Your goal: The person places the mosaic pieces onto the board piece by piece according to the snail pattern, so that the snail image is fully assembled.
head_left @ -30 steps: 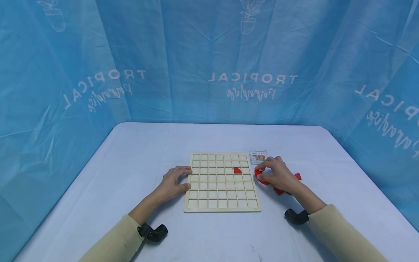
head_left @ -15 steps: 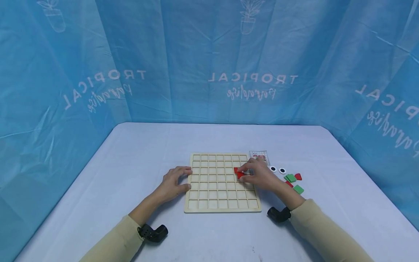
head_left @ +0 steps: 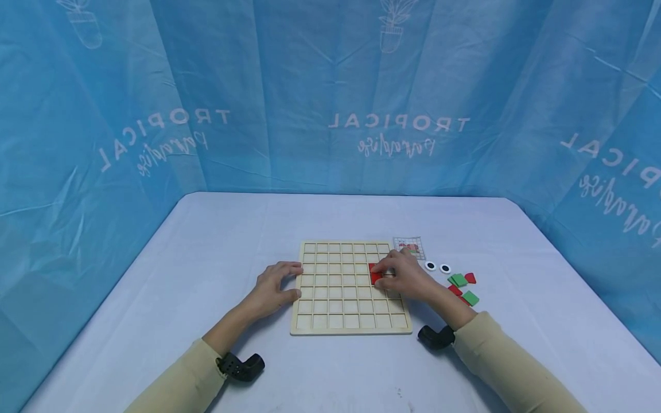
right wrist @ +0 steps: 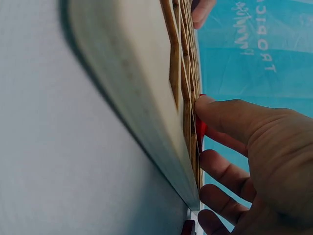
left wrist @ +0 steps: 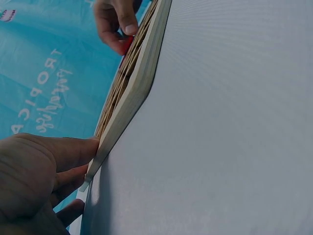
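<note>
A wooden grid board (head_left: 320, 331) lies on the table, divided into small square cells. At its left edge, my left hand (head_left: 271, 291) steadies it, thumb and fingertips spread apart and touching the rim. My right hand (head_left: 405, 277) is over the board's right part and pinches a red tile (head_left: 376, 279) between thumb and finger, low at a cell. Directly behind that tile, another red tile (head_left: 371, 267) sits in a cell, partly covered by the fingers. In the right wrist view, the pinched red tile (right wrist: 200, 128) is at the board's surface, seen nearly edge-on.
Right of the board lie loose green tiles (head_left: 471, 297), red tiles (head_left: 470, 278) and two white discs with black centres (head_left: 445, 268). A small printed picture card (head_left: 415, 244) lies near the board's back right corner. Blue printed cloth (head_left: 310, 155) hangs behind the table.
My right hand has brought a red tile leftward from the loose pieces onto the board, then down to the cell in front of the first red tile. My left hand has stayed put.
</note>
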### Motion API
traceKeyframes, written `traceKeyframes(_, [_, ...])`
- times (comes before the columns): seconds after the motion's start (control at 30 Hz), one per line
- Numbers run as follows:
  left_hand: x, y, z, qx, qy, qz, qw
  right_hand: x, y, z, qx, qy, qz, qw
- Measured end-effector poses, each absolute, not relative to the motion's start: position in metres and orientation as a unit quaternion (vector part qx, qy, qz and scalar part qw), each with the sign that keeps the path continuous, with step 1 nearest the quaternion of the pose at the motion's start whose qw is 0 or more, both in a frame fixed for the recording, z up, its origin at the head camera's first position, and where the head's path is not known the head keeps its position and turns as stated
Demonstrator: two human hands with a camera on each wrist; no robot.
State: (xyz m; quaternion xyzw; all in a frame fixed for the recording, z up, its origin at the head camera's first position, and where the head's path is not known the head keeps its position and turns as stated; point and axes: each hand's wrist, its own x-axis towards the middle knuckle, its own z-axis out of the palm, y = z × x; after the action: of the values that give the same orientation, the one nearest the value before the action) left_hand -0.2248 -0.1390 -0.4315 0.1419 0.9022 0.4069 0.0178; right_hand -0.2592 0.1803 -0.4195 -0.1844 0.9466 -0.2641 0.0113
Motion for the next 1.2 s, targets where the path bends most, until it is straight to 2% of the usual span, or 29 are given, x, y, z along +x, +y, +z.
traceKeyframes(0.63, [-0.224, -0.139, -0.431, 0.136, 0.905, 0.402, 0.017, -0.255, 0.185, -0.409, -0.18, 0.948, -0.264, -0.003])
traceKeyframes(0.93, [-0.226, -0.138, -0.431, 0.14, 0.906, 0.399, 0.016, -0.251, 0.237, -0.393, -0.133, 0.947, -0.291, 0.029])
traceKeyframes(1.2, [-0.225, -0.138, -0.431, 0.139, 0.906, 0.4, 0.018, -0.246, 0.289, -0.392, -0.118, 0.956, -0.269, 0.02])
